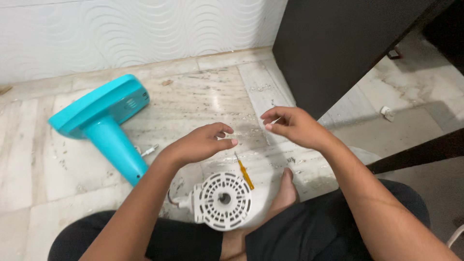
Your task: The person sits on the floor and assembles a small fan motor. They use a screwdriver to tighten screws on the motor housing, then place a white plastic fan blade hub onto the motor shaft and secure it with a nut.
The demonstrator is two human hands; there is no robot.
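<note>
Pale marble-tiled floor (203, 96), streaked and gritty, runs under everything; a white wall with a raised wave pattern (121, 29) closes it off at the back.

Landmark: the round white plastic motor housing with slotted vents and a central hole (223, 200), lying flat on the floor between the seated person's legs, face up.

Dark brown cabinet panel (338, 48) stands up and to the right of the housing, well apart from it.

Turquoise plastic fan base with a thick neck (104, 121) lies tipped on its side, up and to the left of the housing, apart from it. A thin white cable end (149, 151) shows just beside the neck.

Left hand (200, 142) hovers directly above the housing, not touching it, palm down, fingers curled loosely with thumb and forefinger close together; nothing visible in it.

Right hand (295, 126) hovers above and to the right of the housing, fingers half-curled, thumb and forefinger pinching a very small pale item (273, 122) too tiny to identify.

Bare foot (285, 191) rests on the floor just right of the housing.

Slim yellow-handled screwdriver (244, 173) lies on the floor at the housing's upper right edge, touching or nearly so; cannot tell which.

Small white object (386, 113) sits far right of the housing.
</note>
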